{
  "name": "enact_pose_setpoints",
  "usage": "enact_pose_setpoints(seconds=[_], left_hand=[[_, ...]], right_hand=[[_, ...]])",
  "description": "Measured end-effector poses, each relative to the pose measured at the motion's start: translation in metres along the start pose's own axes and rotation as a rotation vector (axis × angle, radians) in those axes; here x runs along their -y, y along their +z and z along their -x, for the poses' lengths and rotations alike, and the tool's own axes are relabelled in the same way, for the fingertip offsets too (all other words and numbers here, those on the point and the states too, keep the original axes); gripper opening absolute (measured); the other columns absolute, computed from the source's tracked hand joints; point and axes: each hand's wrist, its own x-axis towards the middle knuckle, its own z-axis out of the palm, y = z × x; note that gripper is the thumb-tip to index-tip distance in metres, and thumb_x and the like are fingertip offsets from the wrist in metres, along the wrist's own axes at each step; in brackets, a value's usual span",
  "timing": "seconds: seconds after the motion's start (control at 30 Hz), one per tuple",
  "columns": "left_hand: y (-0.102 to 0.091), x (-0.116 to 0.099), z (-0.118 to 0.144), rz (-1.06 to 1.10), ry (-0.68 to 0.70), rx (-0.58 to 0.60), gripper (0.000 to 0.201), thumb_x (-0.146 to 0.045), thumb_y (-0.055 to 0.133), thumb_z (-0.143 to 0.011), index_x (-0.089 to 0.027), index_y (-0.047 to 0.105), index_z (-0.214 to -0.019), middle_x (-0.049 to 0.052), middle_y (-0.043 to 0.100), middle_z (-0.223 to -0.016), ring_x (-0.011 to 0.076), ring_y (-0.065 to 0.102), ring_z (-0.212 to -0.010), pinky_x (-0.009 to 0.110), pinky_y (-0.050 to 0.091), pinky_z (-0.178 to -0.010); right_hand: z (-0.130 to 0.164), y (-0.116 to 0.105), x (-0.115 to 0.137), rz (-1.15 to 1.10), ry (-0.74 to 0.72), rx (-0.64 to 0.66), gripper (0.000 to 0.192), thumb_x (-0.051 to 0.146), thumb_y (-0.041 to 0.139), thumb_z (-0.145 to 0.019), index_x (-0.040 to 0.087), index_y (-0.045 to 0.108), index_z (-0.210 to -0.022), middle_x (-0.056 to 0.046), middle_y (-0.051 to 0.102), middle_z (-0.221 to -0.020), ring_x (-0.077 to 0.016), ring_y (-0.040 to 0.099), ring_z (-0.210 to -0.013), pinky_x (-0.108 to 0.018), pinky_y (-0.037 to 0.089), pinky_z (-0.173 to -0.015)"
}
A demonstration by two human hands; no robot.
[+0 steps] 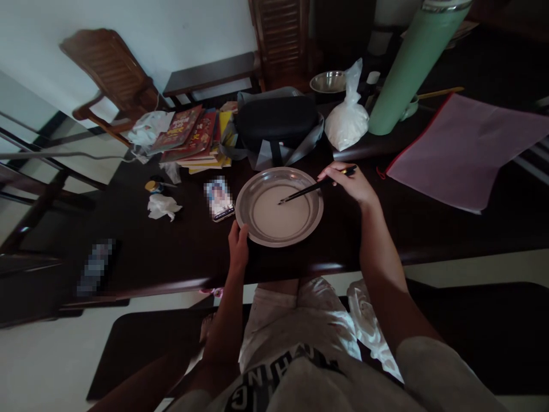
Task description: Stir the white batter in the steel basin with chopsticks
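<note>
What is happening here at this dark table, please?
A seated person holds a pair of chopsticks in the right hand, with the tips dipped into a pale liquid in a round metal plate. The left hand steadies the plate at its near-left rim. A phone lies just left of the plate. Behind it are a black case, a stack of books, a plastic bag of white powder and a green flask.
</note>
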Motion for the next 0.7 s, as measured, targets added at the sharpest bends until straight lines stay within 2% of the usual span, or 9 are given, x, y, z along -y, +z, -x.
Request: enact_pose_setpoints(seconds=[0.1,0.23,0.3,0.37,0.5,0.6,0.7], left_hand=[[0.0006,-0.0014,0.0005,-0.003,0.001,0.0,0.027,-0.044,0.055,-0.081,-0.017,0.061,-0.084,0.001,0.057,-0.078,0.0147,0.051,-0.075,0.025,0.044,-0.072],[0.0008,-0.0015,0.0006,-0.006,-0.001,-0.001,0.026,-0.043,0.056,-0.081,-0.018,0.06,-0.081,0.0,0.056,-0.075,0.0143,0.05,-0.072,0.025,0.044,-0.07],[0.0008,-0.0016,0.0007,-0.004,-0.001,-0.005,0.025,-0.043,0.056,-0.081,-0.018,0.06,-0.082,0.0,0.056,-0.075,0.0143,0.05,-0.072,0.025,0.044,-0.07],[0.0008,-0.0019,0.0008,-0.002,-0.002,-0.005,0.026,-0.043,0.055,-0.081,-0.018,0.06,-0.083,0.0,0.056,-0.076,0.0144,0.05,-0.073,0.024,0.044,-0.07],[0.0008,-0.0023,0.0009,-0.01,-0.004,-0.004,0.027,-0.044,0.055,-0.081,-0.018,0.06,-0.084,0.001,0.057,-0.078,0.0145,0.05,-0.074,0.025,0.044,-0.07],[0.0007,-0.0015,0.0004,-0.013,-0.001,0.001,0.028,-0.045,0.056,-0.081,-0.018,0.059,-0.082,0.0,0.055,-0.076,0.0144,0.05,-0.072,0.025,0.043,-0.069],[0.0008,-0.001,0.0003,-0.01,0.001,-0.006,0.03,-0.047,0.056,-0.081,-0.018,0.06,-0.084,0.0,0.056,-0.076,0.0146,0.05,-0.073,0.025,0.044,-0.071]], right_hand=[[0.0011,-0.0032,-0.0004,-0.016,0.022,-0.038,0.038,0.059,0.061,-0.082,0.023,0.074,-0.075,-0.002,0.072,-0.071,-0.0147,0.064,-0.07,-0.026,0.041,-0.056],[0.0019,0.0024,0.0017,-0.01,0.031,0.112,0.04,0.06,0.06,-0.081,0.023,0.075,-0.078,-0.003,0.074,-0.08,-0.0156,0.064,-0.075,-0.026,0.045,-0.059],[0.0015,0.0043,0.0019,0.008,0.012,0.138,0.04,0.061,0.059,-0.082,0.024,0.076,-0.08,-0.003,0.075,-0.086,-0.0156,0.064,-0.078,-0.027,0.047,-0.062],[0.001,0.0029,0.0007,0.011,-0.003,0.084,0.039,0.06,0.059,-0.083,0.024,0.075,-0.081,-0.003,0.075,-0.087,-0.0155,0.064,-0.08,-0.027,0.046,-0.063],[0.0013,-0.0024,-0.0012,-0.02,0.018,-0.029,0.038,0.059,0.061,-0.082,0.023,0.074,-0.076,-0.002,0.073,-0.074,-0.0147,0.064,-0.072,-0.026,0.042,-0.057],[0.0019,0.0004,0.0014,-0.038,0.038,0.05,0.039,0.059,0.061,-0.081,0.022,0.074,-0.075,-0.002,0.072,-0.072,-0.0145,0.063,-0.07,-0.026,0.041,-0.056],[0.0016,0.0052,0.0043,-0.022,0.027,0.147,0.038,0.057,0.061,-0.083,0.022,0.075,-0.078,-0.003,0.074,-0.081,-0.014,0.063,-0.072,-0.026,0.044,-0.06]])
